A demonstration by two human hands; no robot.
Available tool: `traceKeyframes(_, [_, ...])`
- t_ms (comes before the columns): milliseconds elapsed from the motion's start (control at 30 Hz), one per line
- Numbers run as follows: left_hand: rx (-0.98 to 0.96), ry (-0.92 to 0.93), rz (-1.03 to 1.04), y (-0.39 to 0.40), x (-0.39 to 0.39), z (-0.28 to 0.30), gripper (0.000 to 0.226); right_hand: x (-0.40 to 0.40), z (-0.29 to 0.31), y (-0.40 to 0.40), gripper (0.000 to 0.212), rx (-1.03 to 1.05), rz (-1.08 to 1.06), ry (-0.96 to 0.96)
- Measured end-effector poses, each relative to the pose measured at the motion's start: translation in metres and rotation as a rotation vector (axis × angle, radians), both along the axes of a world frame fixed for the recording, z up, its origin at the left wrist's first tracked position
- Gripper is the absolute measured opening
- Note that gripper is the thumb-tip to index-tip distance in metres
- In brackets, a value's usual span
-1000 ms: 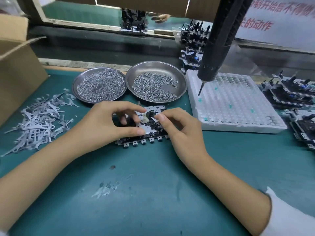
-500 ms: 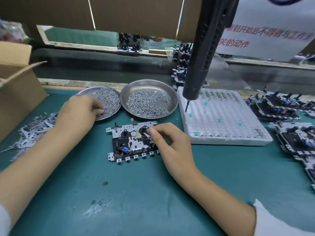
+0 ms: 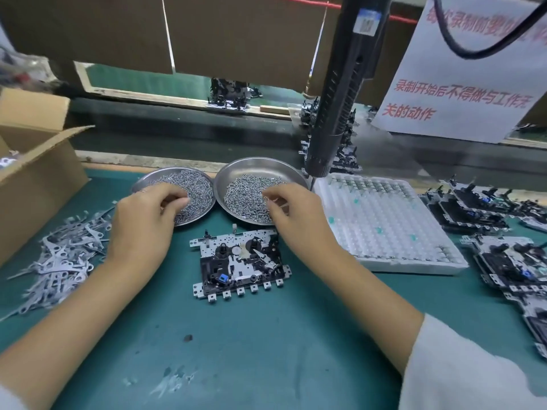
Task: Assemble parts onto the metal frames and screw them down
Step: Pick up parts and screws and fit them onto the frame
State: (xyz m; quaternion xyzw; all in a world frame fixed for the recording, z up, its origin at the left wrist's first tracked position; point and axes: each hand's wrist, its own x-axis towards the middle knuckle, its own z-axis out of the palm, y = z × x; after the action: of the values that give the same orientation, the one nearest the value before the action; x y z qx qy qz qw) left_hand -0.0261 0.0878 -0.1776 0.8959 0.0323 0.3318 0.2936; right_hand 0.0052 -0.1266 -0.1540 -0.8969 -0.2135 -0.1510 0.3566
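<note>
The frame (image 3: 239,263) lies flat on the green worktop (image 3: 266,350), just below two screw dishes. The left hand (image 3: 142,220) reaches into the left dish (image 3: 204,184), the right hand (image 3: 296,211) into the right dish (image 3: 260,165); both sets of fingers curl into the screws, though whether they pinch any I cannot tell.

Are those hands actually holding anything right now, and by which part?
It cannot be told. The left hand and right hand have curled fingers down in the two screw dishes, but any pinched screw is hidden.
</note>
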Motion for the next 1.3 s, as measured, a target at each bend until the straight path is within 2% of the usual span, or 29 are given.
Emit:
traceKeyframes(67, [-0.016, -0.004, -0.002, 0.003, 0.0, -0.002, 0.006, 0.022, 0.004, 0.006, 0.032, -0.217, -0.044, 0.136])
traceKeyframes(167, [-0.016, -0.002, -0.005, 0.008, 0.002, -0.003, 0.004, 0.036, 0.002, 0.012, 0.027, -0.38, -0.075, 0.232])
traceKeyframes(300, [0.021, 0.024, -0.014, 0.013, 0.006, -0.004, 0.006, 0.037, -0.004, 0.015, 0.016, -0.378, -0.124, 0.196])
traceKeyframes(433, [0.023, 0.062, 0.006, 0.014, 0.008, -0.006, 0.012, 0.032, -0.006, 0.013, 0.018, -0.347, -0.158, 0.126])
traceKeyframes(600, [0.051, 0.079, -0.006, 0.015, 0.009, -0.009, 0.014, 0.037, -0.004, 0.014, 0.018, -0.396, -0.128, 0.236])
traceKeyframes(700, [0.148, 0.038, -0.001, 0.013, 0.01, -0.011, 0.008, 0.038, -0.004, 0.013, 0.025, -0.402, -0.133, 0.244])
traceKeyframes(967, [0.144, 0.007, -0.016, 0.011, 0.009, -0.01, 0.005, 0.036, -0.008, 0.005, 0.019, -0.166, -0.15, 0.193])
traceKeyframes(1067, [0.09, 0.009, -0.05, 0.007, 0.006, -0.006, 0.005, 0.032, -0.008, 0.006, 0.016, -0.061, -0.124, 0.158])
traceKeyframes(1200, [-0.164, -0.046, -0.104, -0.009, -0.003, 0.005, 0.004, 0.023, 0.0, 0.013, 0.009, 0.25, -0.041, 0.203])
traceKeyframes(1300, [-0.241, -0.139, -0.15, -0.024, -0.012, 0.011, 0.011, 0.014, 0.008, 0.023, 0.007, 0.607, 0.172, 0.451])
